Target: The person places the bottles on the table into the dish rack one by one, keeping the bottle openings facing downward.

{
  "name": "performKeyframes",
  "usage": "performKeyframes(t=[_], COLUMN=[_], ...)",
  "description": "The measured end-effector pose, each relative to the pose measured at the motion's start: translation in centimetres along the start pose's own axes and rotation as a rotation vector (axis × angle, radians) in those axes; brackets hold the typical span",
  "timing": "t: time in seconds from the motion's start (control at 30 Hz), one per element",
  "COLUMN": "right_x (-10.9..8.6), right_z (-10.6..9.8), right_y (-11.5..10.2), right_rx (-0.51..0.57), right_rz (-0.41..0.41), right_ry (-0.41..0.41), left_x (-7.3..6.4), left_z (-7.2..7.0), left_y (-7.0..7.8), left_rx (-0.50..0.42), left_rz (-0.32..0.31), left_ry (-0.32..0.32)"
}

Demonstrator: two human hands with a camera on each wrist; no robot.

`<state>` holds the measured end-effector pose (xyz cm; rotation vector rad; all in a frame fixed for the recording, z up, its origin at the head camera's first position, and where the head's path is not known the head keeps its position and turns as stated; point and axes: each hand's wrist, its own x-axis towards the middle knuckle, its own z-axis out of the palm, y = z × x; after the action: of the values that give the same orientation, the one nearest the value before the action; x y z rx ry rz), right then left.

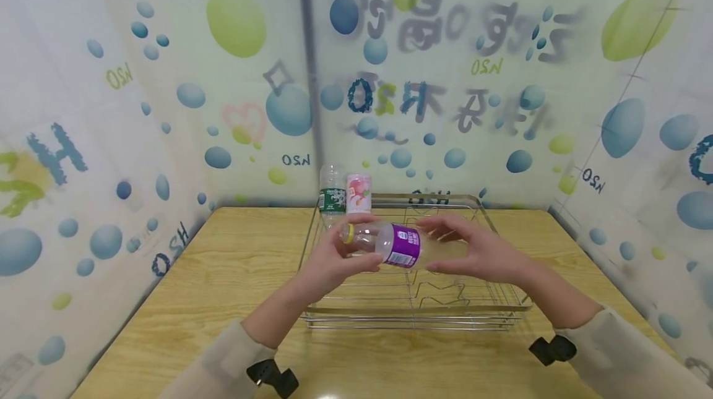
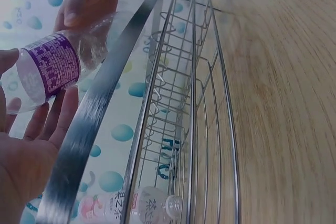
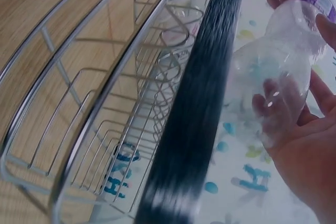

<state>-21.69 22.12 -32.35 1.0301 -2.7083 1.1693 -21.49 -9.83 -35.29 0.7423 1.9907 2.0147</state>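
A clear plastic bottle (image 1: pixel 405 245) with a purple label and a yellow cap lies nearly level in the air, above a wire dish rack (image 1: pixel 418 310). My left hand (image 1: pixel 333 258) holds its neck end, the thumb in front and the fingers behind. At the base end, my right hand (image 1: pixel 473 247) grips the bottle between thumb and curled fingers. The right wrist view shows the bottle's clear lower body (image 3: pixel 278 77) within the right hand (image 3: pixel 310 145). Inside the rack's far left corner stand a green-labelled bottle (image 1: pixel 332 199) and a pink peach-printed can (image 1: pixel 359 193).
The rack sits on a wood-grain table (image 1: pixel 234 275), its flat metal rim (image 2: pixel 100 108) close to both wrists. Behind and on both sides hangs a white curtain (image 1: pixel 167 46) printed with blue and green dots.
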Motion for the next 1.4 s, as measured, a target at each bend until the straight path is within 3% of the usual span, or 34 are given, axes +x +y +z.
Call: performKeyframes(t=[0.13,0.27,0.6,0.73,0.97,1.2,1.3,1.4], right_x=[-0.5,-1.0,-1.2,-1.3,-1.5,-1.0,-0.8,-0.5], right_z=[-0.7,-1.2,-1.2,-1.3,-1.4,-1.2,-1.2,-1.2], right_y=[1.1,2.1,3.0,2.9,2.7,2.7,2.5,2.1], right_rx=[-0.015,-0.008,0.070,0.065,0.080,0.051,0.061,0.078], right_rz=[0.050,0.064,0.048,0.019,-0.019,-0.024,-0.011,-0.008], right_ry=[0.029,0.039,0.042,0.066,0.078,0.085,0.085,0.098], left_x=[-0.5,-1.0,-1.2,-1.3,-1.2,-0.4,0.1,0.3], left_z=[-1.2,-2.2,-2.8,-3.2,-4.1,-3.7,-3.2,-2.8], left_y=[-0.2,-0.4,-0.4,-0.6,-0.1,1.0,1.3,1.2], left_rx=[-0.019,-0.041,-0.080,-0.038,0.273,0.639,0.737,0.771], left_rz=[-0.024,-0.005,0.016,0.040,0.076,0.114,0.111,0.097], left_ry=[0.050,0.078,0.081,0.074,0.115,0.053,0.028,0.029])
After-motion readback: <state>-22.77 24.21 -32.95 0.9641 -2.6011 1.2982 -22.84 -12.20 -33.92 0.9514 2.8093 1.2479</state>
